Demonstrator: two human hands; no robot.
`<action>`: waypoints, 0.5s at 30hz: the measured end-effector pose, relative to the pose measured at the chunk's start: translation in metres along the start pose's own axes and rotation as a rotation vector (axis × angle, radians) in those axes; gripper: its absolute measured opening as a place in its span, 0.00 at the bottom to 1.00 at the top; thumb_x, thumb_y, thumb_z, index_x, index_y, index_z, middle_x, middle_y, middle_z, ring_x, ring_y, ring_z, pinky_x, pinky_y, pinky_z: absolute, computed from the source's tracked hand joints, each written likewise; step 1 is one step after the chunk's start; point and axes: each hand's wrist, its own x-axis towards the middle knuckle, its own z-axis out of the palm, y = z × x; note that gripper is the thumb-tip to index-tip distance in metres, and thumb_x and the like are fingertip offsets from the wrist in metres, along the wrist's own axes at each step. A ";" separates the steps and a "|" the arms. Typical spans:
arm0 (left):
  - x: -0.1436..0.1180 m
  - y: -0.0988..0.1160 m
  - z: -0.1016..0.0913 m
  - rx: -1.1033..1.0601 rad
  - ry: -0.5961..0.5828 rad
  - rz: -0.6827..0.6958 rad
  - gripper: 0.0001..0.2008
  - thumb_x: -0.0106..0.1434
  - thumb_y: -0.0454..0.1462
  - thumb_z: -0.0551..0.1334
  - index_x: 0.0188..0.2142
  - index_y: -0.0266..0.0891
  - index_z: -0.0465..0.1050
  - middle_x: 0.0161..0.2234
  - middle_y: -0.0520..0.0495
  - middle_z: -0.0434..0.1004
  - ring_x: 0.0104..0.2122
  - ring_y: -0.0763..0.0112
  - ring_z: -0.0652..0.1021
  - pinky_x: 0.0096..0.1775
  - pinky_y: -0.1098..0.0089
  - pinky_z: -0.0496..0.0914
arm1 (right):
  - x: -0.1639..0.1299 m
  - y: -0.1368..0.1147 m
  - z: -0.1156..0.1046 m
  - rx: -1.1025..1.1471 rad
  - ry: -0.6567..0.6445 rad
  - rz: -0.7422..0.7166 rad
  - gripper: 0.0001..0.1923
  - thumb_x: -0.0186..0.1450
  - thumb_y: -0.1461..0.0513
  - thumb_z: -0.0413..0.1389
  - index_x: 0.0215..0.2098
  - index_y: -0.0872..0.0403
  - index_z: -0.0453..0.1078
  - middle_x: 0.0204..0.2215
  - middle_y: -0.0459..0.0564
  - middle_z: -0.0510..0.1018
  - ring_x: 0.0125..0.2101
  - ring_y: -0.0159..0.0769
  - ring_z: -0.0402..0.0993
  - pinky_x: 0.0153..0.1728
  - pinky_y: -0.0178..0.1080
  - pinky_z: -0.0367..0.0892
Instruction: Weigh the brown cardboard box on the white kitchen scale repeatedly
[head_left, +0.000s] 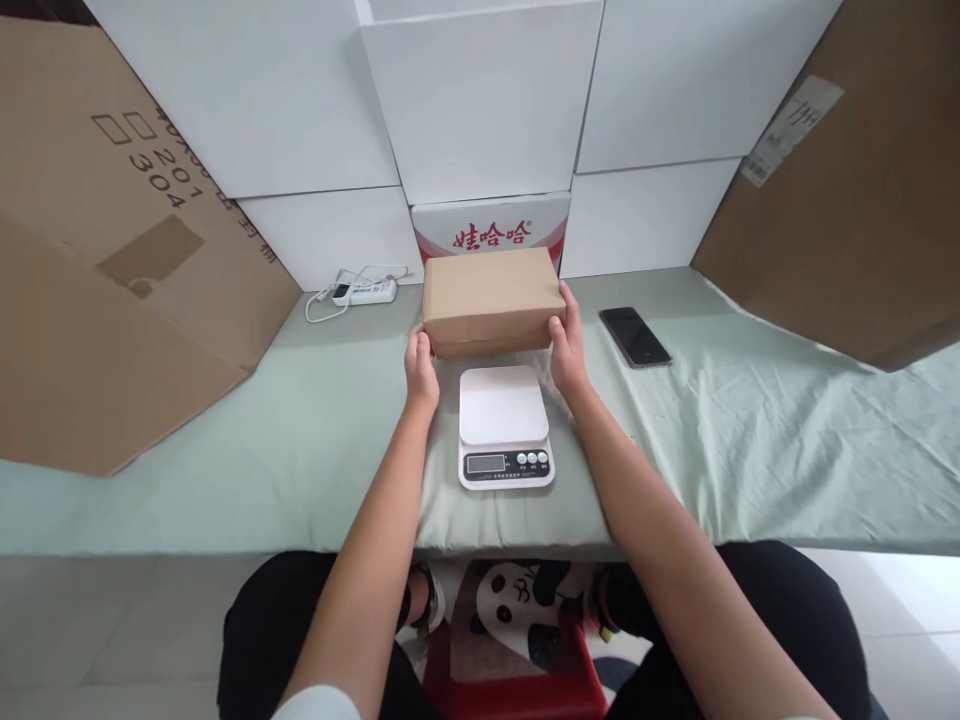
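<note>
A: Nearest the camera?

B: Dark-clad knees, and between them a red stool (pixel 517 690) with a panda print on its seat. Both bare forearms run forward from here over the bench edge.

A: Bench surface?

B: The bench (pixel 225 470) is covered with a pale green cloth, creased on the right side. Close to the front edge, centred between the forearms, sits a white kitchen scale (pixel 505 426); platform bare, display and three buttons facing the person. Display reading too small to tell.

A: Hands?

B: Just beyond the scale. Left hand (pixel 421 368) presses the left end of a brown cardboard box (pixel 491 300); right hand (pixel 568 345) presses the right end. Fingers of both hands are clamped on the box, thumbs on the near side, the rest wrapped round the ends.

A: Box position?

B: Closed, level, long side toward the person, just behind the scale platform and not over it. Cannot tell whether its underside rests on the cloth or is slightly lifted.

A: Around it?

B: A dark phone (pixel 634 336) lies flat to the right, apart from the box. To the left rear, a white power strip (pixel 364 292) with its cable looped.

A: Farthest?

B: Directly behind the box, a red-and-white carton (pixel 491 232) with red characters. White panels (pixel 480 100) form the back wall; large brown cardboard sheets (pixel 112 260) lean in on both sides.
</note>
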 end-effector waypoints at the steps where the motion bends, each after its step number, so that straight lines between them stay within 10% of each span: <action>1: 0.000 -0.006 0.001 -0.002 0.001 -0.003 0.45 0.67 0.76 0.59 0.58 0.41 0.79 0.56 0.34 0.86 0.57 0.52 0.85 0.56 0.56 0.79 | -0.001 0.006 0.002 0.009 -0.004 0.012 0.53 0.71 0.26 0.47 0.83 0.43 0.58 0.84 0.56 0.64 0.85 0.58 0.55 0.85 0.67 0.54; 15: -0.004 -0.025 0.000 0.051 -0.008 -0.046 0.42 0.70 0.75 0.58 0.55 0.42 0.80 0.55 0.34 0.86 0.58 0.50 0.85 0.59 0.51 0.80 | -0.008 0.035 0.003 -0.009 -0.002 0.074 0.55 0.71 0.25 0.46 0.85 0.42 0.55 0.87 0.52 0.57 0.86 0.57 0.54 0.86 0.65 0.51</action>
